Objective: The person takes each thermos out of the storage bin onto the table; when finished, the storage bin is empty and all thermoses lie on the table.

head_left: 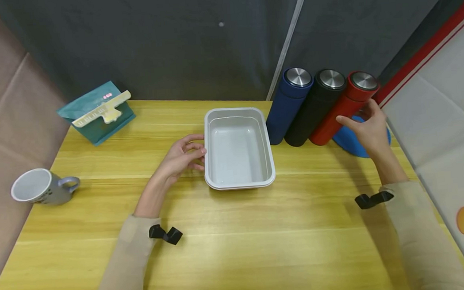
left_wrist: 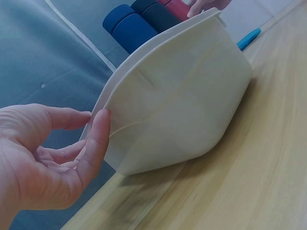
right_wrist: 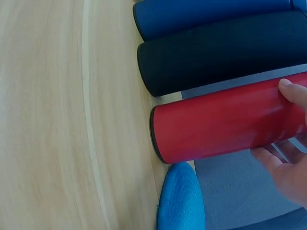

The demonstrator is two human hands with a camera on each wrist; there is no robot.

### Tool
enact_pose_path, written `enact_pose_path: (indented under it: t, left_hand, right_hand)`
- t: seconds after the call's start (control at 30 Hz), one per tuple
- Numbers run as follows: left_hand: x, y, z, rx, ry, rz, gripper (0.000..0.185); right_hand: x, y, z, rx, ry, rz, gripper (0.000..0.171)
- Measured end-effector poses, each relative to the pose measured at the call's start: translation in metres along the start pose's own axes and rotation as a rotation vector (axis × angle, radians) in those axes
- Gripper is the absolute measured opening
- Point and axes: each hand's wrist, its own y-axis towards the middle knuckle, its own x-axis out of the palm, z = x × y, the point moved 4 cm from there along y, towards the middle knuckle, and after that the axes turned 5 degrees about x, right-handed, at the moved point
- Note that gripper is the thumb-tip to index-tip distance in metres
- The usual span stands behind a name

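head view: your right hand (head_left: 368,130) curls round the red flask (head_left: 343,107), not lifted yet; left hand (head_left: 182,157) relaxed, touching the white tray (head_left: 240,180).

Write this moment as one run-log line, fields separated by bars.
left hand touches side of white tray | right hand grips red bottle | black bottle, blue bottle stand beside

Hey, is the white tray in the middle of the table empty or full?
Empty: the head view shows the white tray's bare bottom, with nothing inside it.
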Motion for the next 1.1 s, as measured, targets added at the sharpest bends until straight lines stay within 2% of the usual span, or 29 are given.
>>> enact_pose_path:
  t: [0.43,0.6,0.87,1.1]
  left_hand:
    - [0.002,0.003,-0.002,-0.007,0.009,-0.009,0.048]
    - [0.003,0.004,-0.002,-0.003,0.011,-0.014,0.049]
    - [0.005,0.008,-0.001,0.009,0.009,-0.025,0.048]
    - [0.001,0.009,-0.004,0.000,0.005,-0.022,0.048]
  right_hand:
    - [-0.001,0.004,0.007,-0.003,-0.057,-0.070,0.063]
    - [-0.002,0.003,0.008,0.005,-0.047,-0.091,0.065]
    - [-0.001,0.005,0.010,-0.039,0.052,-0.036,0.057]
    - [0.002,0.001,0.012,-0.031,0.253,-0.022,0.062]
